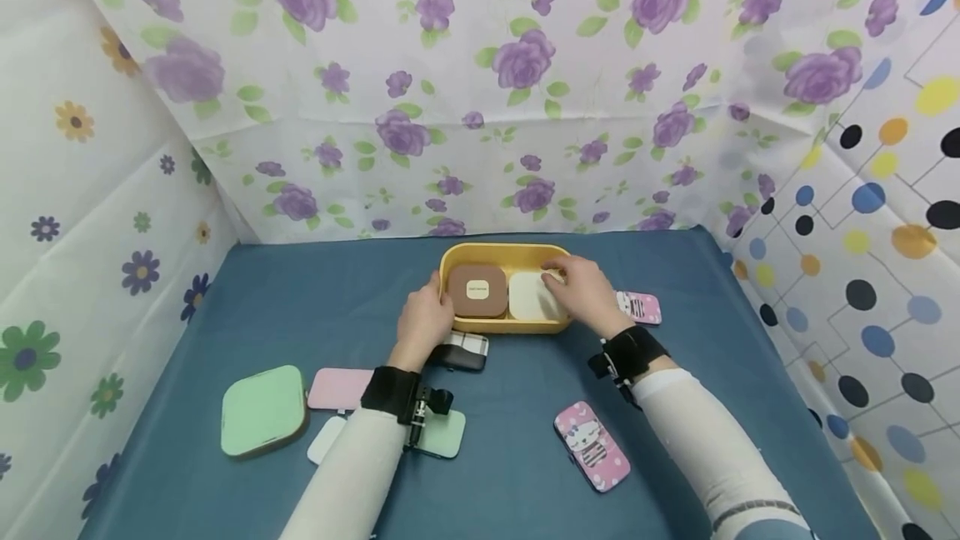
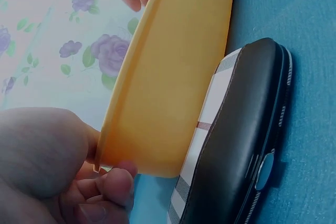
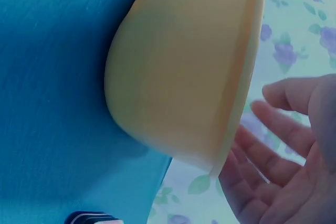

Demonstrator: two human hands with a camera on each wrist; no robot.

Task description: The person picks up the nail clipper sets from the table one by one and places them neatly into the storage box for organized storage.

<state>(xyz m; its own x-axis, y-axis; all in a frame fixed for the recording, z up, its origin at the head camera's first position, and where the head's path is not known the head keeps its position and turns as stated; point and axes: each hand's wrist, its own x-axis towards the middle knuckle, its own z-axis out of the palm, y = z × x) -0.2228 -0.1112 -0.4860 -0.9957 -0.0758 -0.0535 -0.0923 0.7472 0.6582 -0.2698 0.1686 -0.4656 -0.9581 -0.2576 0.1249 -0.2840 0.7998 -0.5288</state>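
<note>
A yellow plastic basket [image 1: 517, 327] stands near the back of the table. Inside it, a brown square case [image 1: 457, 307] with a cream label lies beside a white square case [image 1: 528, 300]. My left hand [image 1: 425, 317] grips the basket's left end, its fingers curled about the rim in the left wrist view. Over the right end is my right hand [image 1: 591, 294], fingers loosely bent and thumb apart, above the white case. The right wrist view shows those fingers by the rim, pinching nothing. A black glasses case with a plaid panel [image 2: 239, 124] lies just in front of the basket.
Left of centre are a mint rounded case [image 1: 262, 411], a pink case [image 1: 339, 390], a small white case [image 1: 324, 440] and a mint case [image 1: 446, 433] partly under my left wrist. Pink cartoon cases lie at front right [image 1: 592, 446] and beside my right wrist [image 1: 643, 307].
</note>
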